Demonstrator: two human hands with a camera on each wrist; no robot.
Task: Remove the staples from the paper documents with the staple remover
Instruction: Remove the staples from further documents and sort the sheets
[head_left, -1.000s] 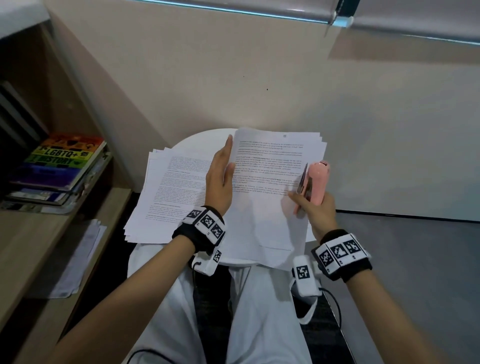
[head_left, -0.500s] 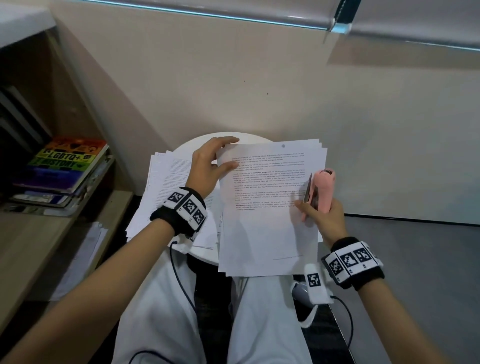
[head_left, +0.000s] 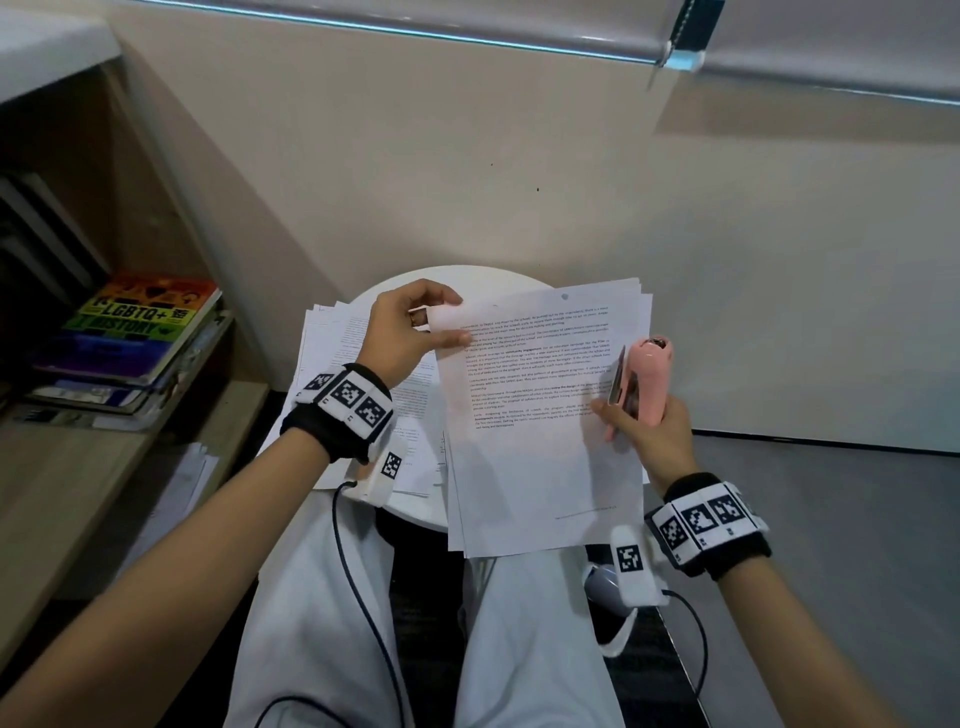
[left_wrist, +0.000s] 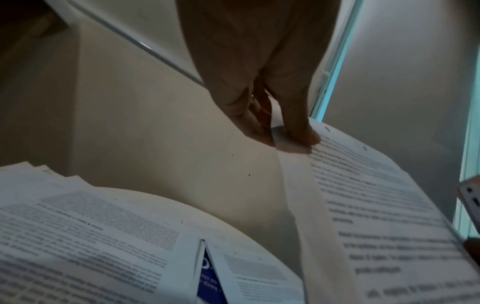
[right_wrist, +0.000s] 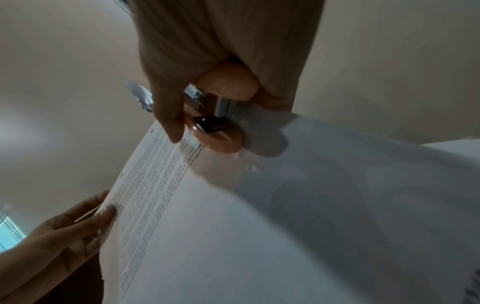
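A printed paper document (head_left: 540, 431) hangs over the near edge of the round white table (head_left: 441, 278). My left hand (head_left: 448, 320) pinches its top left corner between thumb and fingers, and the corner curls up; the left wrist view shows the same pinch on the document (left_wrist: 376, 205). My right hand (head_left: 635, 415) grips the pink staple remover (head_left: 648, 371) upright at the document's right edge, with its thumb on the page. In the right wrist view the staple remover (right_wrist: 223, 144) lies against the document (right_wrist: 259, 226). No staple shows in any view.
A fanned pile of loose printed sheets (head_left: 353, 364) lies on the table's left side, under my left wrist. A wooden shelf unit (head_left: 78, 467) with stacked books (head_left: 135, 332) stands to the left. A beige wall rises right behind the table. Cables trail from both wristbands over my lap.
My left hand left its flat rest on the page, went to the top left corner and now pinches it. The document swung straighter and slid toward my lap. My right hand barely moved.
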